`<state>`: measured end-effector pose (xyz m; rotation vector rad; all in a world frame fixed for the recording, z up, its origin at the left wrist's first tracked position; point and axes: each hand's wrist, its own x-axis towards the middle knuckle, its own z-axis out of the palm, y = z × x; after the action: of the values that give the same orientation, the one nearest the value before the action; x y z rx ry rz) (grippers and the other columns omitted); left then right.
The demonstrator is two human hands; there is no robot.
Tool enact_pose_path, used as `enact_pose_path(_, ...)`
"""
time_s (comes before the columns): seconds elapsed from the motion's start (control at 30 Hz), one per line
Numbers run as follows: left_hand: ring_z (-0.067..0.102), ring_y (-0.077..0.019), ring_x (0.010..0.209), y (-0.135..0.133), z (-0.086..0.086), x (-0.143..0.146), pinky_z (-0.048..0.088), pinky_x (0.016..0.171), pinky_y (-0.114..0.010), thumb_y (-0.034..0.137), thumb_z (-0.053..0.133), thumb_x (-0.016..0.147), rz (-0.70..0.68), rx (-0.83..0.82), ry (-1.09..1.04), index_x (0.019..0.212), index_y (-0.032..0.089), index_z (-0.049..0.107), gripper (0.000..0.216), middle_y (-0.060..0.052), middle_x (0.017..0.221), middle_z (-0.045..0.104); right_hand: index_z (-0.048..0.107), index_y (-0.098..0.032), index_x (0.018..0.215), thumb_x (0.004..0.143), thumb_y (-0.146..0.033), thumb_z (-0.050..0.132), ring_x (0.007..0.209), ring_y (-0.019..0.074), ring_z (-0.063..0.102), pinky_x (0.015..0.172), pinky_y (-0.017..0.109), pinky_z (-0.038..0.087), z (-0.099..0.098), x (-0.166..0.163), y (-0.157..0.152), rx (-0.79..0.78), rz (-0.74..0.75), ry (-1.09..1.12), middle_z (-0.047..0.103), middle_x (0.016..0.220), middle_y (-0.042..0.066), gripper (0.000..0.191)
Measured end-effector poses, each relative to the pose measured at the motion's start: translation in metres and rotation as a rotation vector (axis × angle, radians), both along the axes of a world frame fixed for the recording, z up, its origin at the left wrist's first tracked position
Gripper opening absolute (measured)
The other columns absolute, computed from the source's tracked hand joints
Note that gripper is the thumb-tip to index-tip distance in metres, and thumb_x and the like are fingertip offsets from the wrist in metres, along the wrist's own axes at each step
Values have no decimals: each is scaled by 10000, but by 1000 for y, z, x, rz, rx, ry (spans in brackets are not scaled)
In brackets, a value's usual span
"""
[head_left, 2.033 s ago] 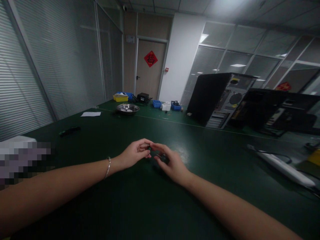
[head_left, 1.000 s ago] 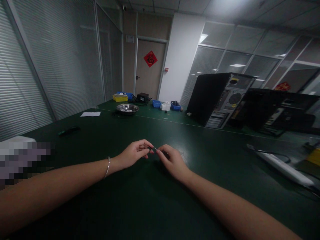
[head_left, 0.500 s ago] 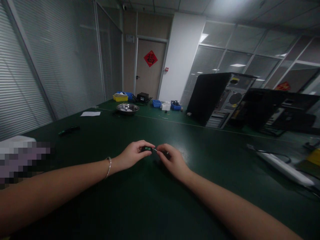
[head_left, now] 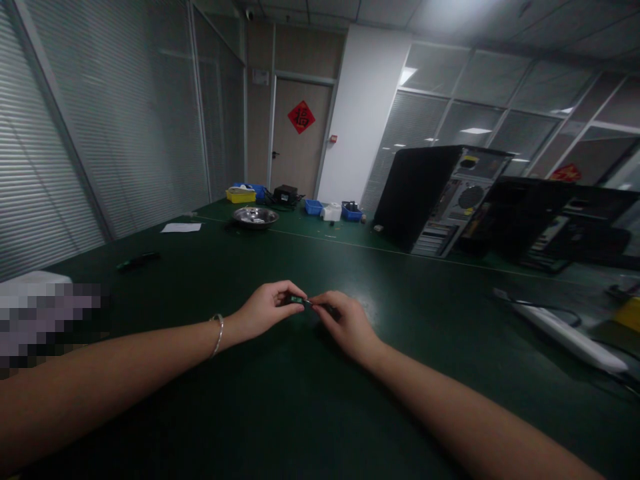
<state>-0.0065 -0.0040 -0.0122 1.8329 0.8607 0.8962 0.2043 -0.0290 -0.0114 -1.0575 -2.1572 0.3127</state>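
Note:
My left hand (head_left: 265,309), with a silver bracelet on its wrist, pinches a small dark part with a green face (head_left: 297,301) just above the green table (head_left: 280,413). My right hand (head_left: 345,321) is curled and grips a thin dark tool (head_left: 320,307) whose tip meets that part. The two hands almost touch at the fingertips in the middle of the view. The part is too small and dim to name.
A black tool (head_left: 139,261) lies at the left. Far back stand a steel bowl (head_left: 255,217), a paper sheet (head_left: 181,228), yellow and blue bins (head_left: 241,195) and a white bottle (head_left: 331,212). Computer towers (head_left: 440,199) stand at the right, with a white power strip (head_left: 565,333) nearer.
The hands have closed the small gap between them. The tool tip in my right hand now meets the part held in my left hand. Nothing else on the table has moved.

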Motion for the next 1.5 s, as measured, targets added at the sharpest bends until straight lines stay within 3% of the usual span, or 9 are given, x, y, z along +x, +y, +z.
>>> enact_pose_path(0.47, 640, -173, 818, -4, 7, 2, 520, 745, -312, 177, 698, 731, -32, -159, -89, 972, 133, 669, 246, -49, 889, 671, 657, -228, 1010, 878, -169, 540, 861, 173, 612, 753, 291, 472, 4, -1, -4, -21, 19, -6, 686, 923, 32, 186)
enact_pose_path(0.97, 640, -161, 798, -3, 6, 2, 515, 764, -327, 192, 699, 743, -74, -254, -173, 991, 134, 657, 258, -49, 898, 677, 662, -229, 998, 889, -194, 539, 858, 166, 627, 757, 290, 486, 5, -3, -5, -98, 51, 92, 688, 926, 29, 168)
enact_pose_path(1.13, 638, -184, 889, 1, 1, 3, 497, 849, -357, 200, 702, 749, -35, -255, -236, 1038, 145, 645, 299, -65, 968, 684, 657, -227, 1010, 907, -214, 512, 849, 158, 628, 743, 275, 482, 1, -2, -2, -101, 23, 105, 687, 949, 26, 178)
enact_pose_path(1.27, 634, -217, 969, 1, 1, 5, 464, 917, -397, 281, 561, 872, 13, -344, -323, 1075, 121, 645, 272, -117, 1074, 664, 652, -228, 1015, 909, -216, 513, 850, 156, 625, 751, 272, 478, -1, -2, -2, -93, 32, 113, 686, 952, 20, 176)
enact_pose_path(1.5, 633, -212, 988, 1, 0, 3, 466, 934, -408, 175, 647, 798, -128, -334, -315, 1090, 143, 605, 297, -99, 1088, 645, 647, -218, 1016, 913, -220, 509, 868, 158, 623, 786, 283, 482, 3, -3, -5, -84, 61, 111, 681, 952, 29, 172)
